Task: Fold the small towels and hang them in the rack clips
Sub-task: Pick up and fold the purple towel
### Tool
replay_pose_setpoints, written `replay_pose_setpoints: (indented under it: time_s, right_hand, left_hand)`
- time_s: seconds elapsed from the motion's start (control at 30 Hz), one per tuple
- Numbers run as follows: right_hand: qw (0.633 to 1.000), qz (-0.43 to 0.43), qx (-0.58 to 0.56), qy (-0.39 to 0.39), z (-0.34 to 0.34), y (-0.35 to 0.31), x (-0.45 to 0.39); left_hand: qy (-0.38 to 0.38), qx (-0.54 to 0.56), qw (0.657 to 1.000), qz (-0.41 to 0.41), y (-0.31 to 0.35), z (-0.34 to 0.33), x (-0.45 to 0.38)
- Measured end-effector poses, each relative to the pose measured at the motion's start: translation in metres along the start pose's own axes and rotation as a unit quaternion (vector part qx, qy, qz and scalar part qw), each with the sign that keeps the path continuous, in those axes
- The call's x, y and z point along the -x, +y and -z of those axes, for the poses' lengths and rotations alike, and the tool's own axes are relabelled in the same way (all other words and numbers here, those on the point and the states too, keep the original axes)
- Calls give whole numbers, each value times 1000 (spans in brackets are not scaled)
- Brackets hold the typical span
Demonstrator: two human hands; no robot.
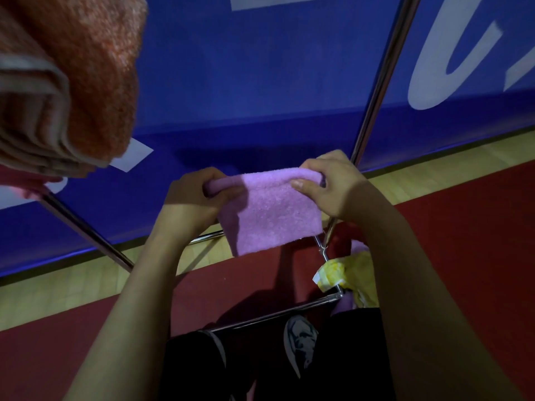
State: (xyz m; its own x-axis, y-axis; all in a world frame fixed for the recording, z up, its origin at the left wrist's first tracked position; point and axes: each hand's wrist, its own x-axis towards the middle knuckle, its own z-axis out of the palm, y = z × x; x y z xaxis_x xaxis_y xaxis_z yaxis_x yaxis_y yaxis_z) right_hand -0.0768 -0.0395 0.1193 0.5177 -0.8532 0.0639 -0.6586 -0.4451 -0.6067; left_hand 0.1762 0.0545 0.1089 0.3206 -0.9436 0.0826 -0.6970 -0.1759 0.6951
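Observation:
A small lilac towel (270,211), folded over, hangs between my hands in the middle of the view. My left hand (192,199) grips its left top corner with fingers curled round the fold. At the right top corner my right hand (333,186) pinches the cloth, thumb on the front. An orange towel (95,68) with a striped one folded beside it hangs at the top left on the metal rack (86,233). No clip is plainly visible.
Rack poles run diagonally, one (382,79) behind my right hand. A lower rack bar (275,314) crosses below the towel. Yellow cloth (350,276) lies at the bar's right end. A blue banner (246,82) stands behind; the floor is red and wood.

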Motion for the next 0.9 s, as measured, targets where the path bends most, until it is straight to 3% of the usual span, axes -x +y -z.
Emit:
replay_pose_setpoints:
  time_s: [0.13, 0.23, 0.33, 0.43, 0.57, 0.73, 0.8, 0.9]
  right_hand:
    - [999, -6, -45, 1, 7, -7, 1]
    - [998, -17, -54, 22, 7, -12, -1]
    - [996, 20, -80, 22, 9, -23, 1]
    - [989, 71, -129, -29, 4, -40, 3]
    - [983, 94, -142, -65, -2, -43, 0]
    - [982, 57, -163, -79, -1, -36, 1]
    - [972, 26, -197, -129, 5, -34, 3]
    - [959, 37, -148, -240, 13, -29, 8]
  left_hand:
    - [-29, -5, 998, -60, 3, 3, 1]
    - [-82, -9, 995, -50, 5, 4, 7]
    - [-159, 51, 986, -20, 16, 2, 15]
    - [-223, 101, 967, -64, 37, -10, 24]
    - [-207, 109, 970, -70, 48, -18, 25]
    - [-208, 126, 967, -74, 44, -9, 27]
    - [-218, 154, 960, -84, 45, -5, 29]
    - [-212, 190, 956, -67, 42, 6, 30]
